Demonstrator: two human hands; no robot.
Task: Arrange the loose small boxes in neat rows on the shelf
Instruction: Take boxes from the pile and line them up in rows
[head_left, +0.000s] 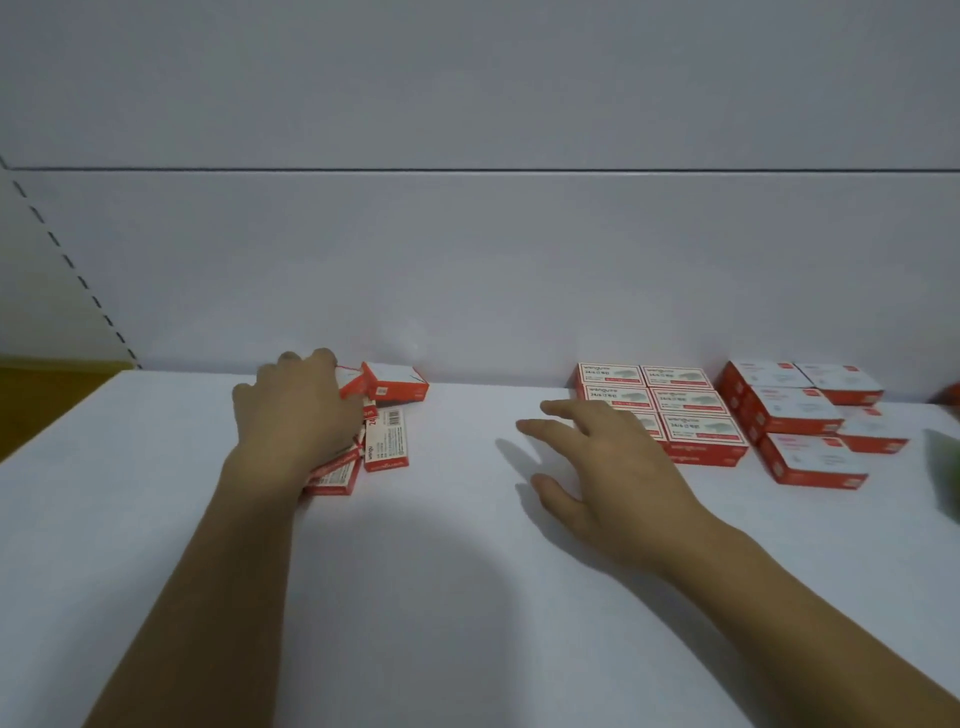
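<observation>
rowed staple-box block (670, 410) and far-right block (800, 421) look done; loose pile (387, 447) remains. left hand (296, 410) grips back box (349, 383); right hand (608, 457) spread, empty.

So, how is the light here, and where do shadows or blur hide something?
Head view: dim, even light, no glare; the right hand casts a dark shadow leftward, a broad soft one lies between the arms; print on the neat block of red-and-white cardboard boxes reads; the left hand grips and half hides one loose red-and-white box; the green thing at right is blurred.
</observation>
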